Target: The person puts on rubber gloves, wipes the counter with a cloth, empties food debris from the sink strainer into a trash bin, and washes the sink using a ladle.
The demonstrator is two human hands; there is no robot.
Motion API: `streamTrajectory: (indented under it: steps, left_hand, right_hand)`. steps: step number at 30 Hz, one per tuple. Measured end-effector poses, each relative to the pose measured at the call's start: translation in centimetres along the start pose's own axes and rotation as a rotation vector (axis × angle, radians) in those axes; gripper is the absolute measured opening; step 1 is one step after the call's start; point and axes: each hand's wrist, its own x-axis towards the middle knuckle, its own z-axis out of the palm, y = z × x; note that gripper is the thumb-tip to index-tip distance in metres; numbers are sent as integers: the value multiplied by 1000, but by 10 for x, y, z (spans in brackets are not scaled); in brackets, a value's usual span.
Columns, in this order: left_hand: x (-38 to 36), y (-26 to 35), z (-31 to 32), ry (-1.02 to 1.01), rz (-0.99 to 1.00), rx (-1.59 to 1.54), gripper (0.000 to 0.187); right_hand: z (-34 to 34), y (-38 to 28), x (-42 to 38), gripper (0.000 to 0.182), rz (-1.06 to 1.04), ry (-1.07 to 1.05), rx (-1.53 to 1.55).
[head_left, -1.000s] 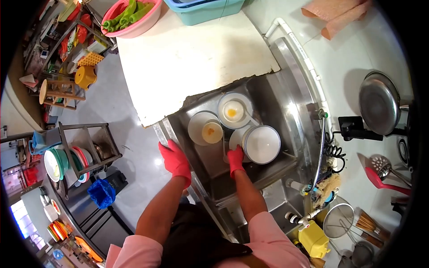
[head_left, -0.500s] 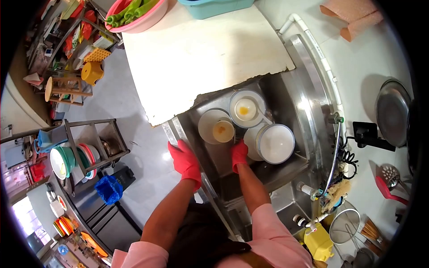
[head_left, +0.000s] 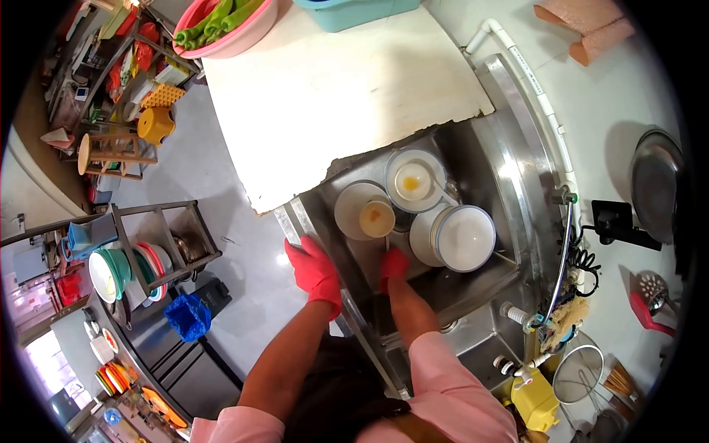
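My left hand [head_left: 314, 272], in a red rubber glove, is open with its fingers apart at the metal sink's front rim [head_left: 347, 295]. In the same kind of glove, my right hand [head_left: 394, 267] is down inside the sink. Its fingers are curled at the handle end of a small ladle [head_left: 377, 219] and partly hidden. That ladle's round cup, brownish inside, rests over a white bowl [head_left: 347, 209]. Behind it stands another white bowl [head_left: 415, 159] holding a ladle [head_left: 411, 179] with a yellow spot inside. White blue-rimmed bowls [head_left: 467, 238] are stacked to the right.
A white board [head_left: 332, 96] covers the sink's far part, with a pink basin [head_left: 255, 40] of green peppers and a blue basin [head_left: 358, 11] on it. A tap [head_left: 567, 197] and pipe run along the right wall. A rack [head_left: 166, 236] stands at left.
My right hand has drawn back from the bowls, toward me, along the ladle's handle. The bowls and ladles keep their places while the view shifts slightly. My left hand stays at the rim.
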Motion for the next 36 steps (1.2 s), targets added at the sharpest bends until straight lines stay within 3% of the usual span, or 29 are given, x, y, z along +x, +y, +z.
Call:
streamTrajectory:
  steps: [9, 14, 17, 20, 26, 28, 31, 34, 36]
  left_hand:
    - [-9, 11, -8, -42, -25, -35, 69]
    - [-4, 6, -7, -45, -32, -32, 70]
    - [-7, 9, -8, -22, -30, -2, 70]
    - [-1, -1, 0, 4, 0, 13, 70]
    - [-4, 8, -9, -65, -57, -17, 70]
    - [-2, 1, -6, -49, -16, -40, 70]
    - [-12, 13, -11, -53, -65, -20, 69]
    - [-11, 12, -8, -32, -58, 10, 69]
    - [-9, 11, -8, -47, -39, -28, 69]
  right_hand:
    - [-39, -6, -41, 23, 111, 43, 199]
    - [3, 9, -15, 23, 52, -51, -9]
    - [-46, -7, -30, 26, 131, -107, 124]
    - [-77, -25, -51, 28, 27, 25, 531]
    - [-138, -102, -41, 26, 74, -88, 1146]
    - [-138, -134, -17, 22, 159, -117, 1123]
    - [-119, -153, 15, 23, 118, -125, 996]
    - [-135, -163, -6, 24, 115, -202, 990]
    - [-106, -140, -11, 23, 115, -53, 1191]
